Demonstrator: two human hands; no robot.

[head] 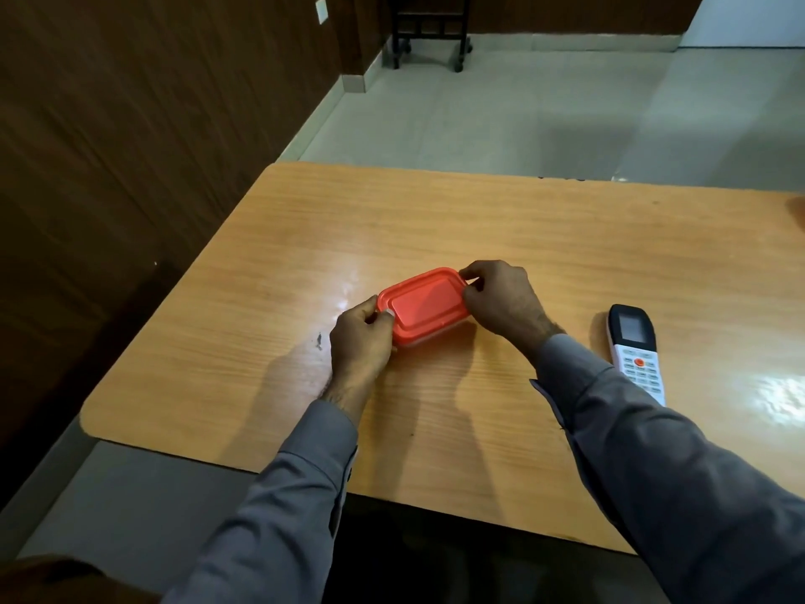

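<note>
A small rectangular container with a red lid [424, 305] sits near the middle of the wooden table [435, 220]. My left hand [359, 340] grips its near-left corner, thumb on top of the lid rim. My right hand [498, 298] grips the far-right corner, fingers curled over the lid edge. The clear base under the lid is mostly hidden by my hands and the lid.
A white and black remote control [636, 348] lies on the table to the right of my right forearm. A dark wooden wall runs along the left. A black wheeled stand [429, 30] is on the tiled floor beyond the table.
</note>
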